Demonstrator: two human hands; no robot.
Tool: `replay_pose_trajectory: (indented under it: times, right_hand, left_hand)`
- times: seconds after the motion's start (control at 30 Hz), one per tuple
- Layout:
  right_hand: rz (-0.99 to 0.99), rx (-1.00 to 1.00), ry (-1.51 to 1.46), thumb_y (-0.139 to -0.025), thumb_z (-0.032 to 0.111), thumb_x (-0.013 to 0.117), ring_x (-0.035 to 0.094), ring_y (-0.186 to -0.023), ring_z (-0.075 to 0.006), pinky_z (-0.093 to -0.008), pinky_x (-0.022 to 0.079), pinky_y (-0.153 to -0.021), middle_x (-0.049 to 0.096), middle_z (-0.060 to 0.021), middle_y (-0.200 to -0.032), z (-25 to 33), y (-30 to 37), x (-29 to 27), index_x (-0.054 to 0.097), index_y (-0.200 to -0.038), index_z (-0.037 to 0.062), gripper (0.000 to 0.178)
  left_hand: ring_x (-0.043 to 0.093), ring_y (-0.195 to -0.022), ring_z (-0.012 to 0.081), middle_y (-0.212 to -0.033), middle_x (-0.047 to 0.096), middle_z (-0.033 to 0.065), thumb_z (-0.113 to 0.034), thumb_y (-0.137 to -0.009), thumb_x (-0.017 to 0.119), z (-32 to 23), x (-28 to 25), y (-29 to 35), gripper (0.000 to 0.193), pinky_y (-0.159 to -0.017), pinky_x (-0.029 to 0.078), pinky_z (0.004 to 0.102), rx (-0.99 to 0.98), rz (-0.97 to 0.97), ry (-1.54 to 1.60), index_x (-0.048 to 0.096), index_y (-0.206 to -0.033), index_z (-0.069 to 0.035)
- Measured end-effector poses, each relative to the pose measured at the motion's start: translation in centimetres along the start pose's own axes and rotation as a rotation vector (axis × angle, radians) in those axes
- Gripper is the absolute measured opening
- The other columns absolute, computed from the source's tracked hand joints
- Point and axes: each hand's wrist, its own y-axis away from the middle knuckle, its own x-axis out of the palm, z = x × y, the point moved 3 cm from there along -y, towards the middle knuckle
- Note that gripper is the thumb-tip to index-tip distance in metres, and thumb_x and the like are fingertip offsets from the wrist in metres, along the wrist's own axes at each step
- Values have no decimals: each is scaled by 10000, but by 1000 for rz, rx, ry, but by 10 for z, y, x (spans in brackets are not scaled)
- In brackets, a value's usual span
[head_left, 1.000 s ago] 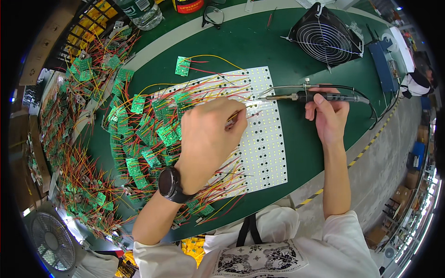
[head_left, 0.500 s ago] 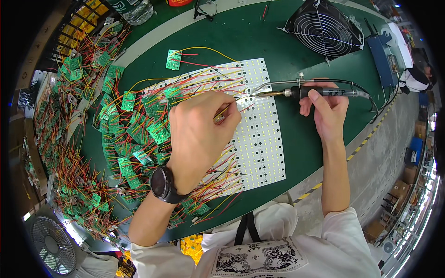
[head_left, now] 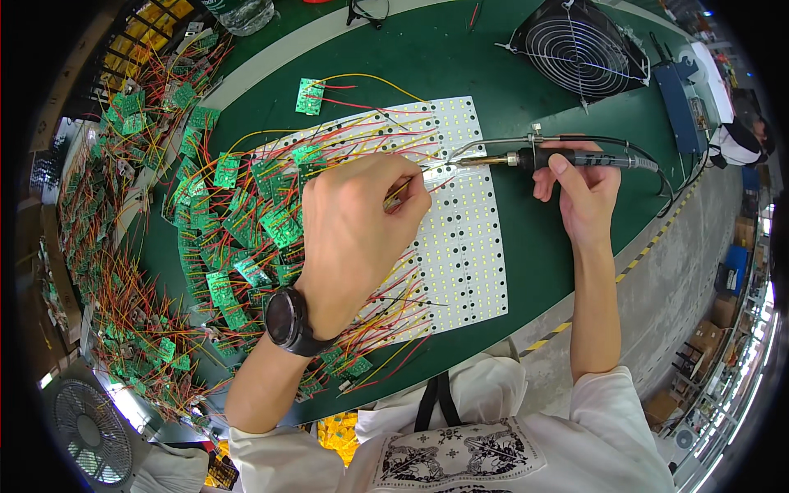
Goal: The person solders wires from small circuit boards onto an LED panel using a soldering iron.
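My right hand (head_left: 585,195) is wrapped round the handle of a soldering iron (head_left: 606,160), held level with its tip pointing left. A thin metal tube (head_left: 497,144) clamped to the iron curves down toward the tip. The tip meets the upper part of a white LED panel (head_left: 462,255) dotted with small yellow chips. Just left of it, my left hand (head_left: 355,209) pinches a thin wire (head_left: 399,197) over the panel; its fingertips are partly hidden. Small green circuit boards (head_left: 281,228) with red, yellow and black wires lie on and beside the panel's left side.
One green board (head_left: 310,96) sits beyond the panel. A big heap of wired boards (head_left: 123,246) covers the table's left. A black fan with a wire guard (head_left: 579,57) and a blue box (head_left: 680,107) stand far right. A bottle (head_left: 242,15) is at the back left.
The view has shifted slightly. Both hands keep their grips, and the iron's tip stays at nearly the same spot on the panel.
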Motion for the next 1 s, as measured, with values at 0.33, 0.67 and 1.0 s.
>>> replay_pose_trajectory:
  times: [0.33, 0.67, 1.0]
  right_hand:
    - [-26, -14, -107, -876, 61, 635, 599, -524, -173, -253, 448, -476, 647, -160, -710, -3, -2, -5, 615, -1044, -101, 234]
    - [-54, -21, -169, -883, 91, 635, 578, -498, -151, -242, 413, -447, 641, -135, -697, -1, -7, -7, 636, -1026, -81, 223]
    - [-26, 47, -192, -893, 130, 638, 578, -528, -136, -248, 424, -479, 648, -107, -709, 0, -10, -9, 636, -1033, -51, 229]
  left_hand:
    - [615, -546, 165, -744, 688, 102, 0, -729, 701, 0, 1, 0, 81, -534, 478, 257, 8, -8, -7, 678, -806, 13]
    - [641, -716, 231, -881, 630, 87, -86, -824, 689, -7, 0, -2, 100, -620, 509, 311, 77, 62, 23, 679, -898, -20]
    - [638, -707, 253, -864, 640, 89, -140, -838, 688, -11, -1, 1, 130, -639, 501, 334, 155, 130, 15, 673, -895, -25]
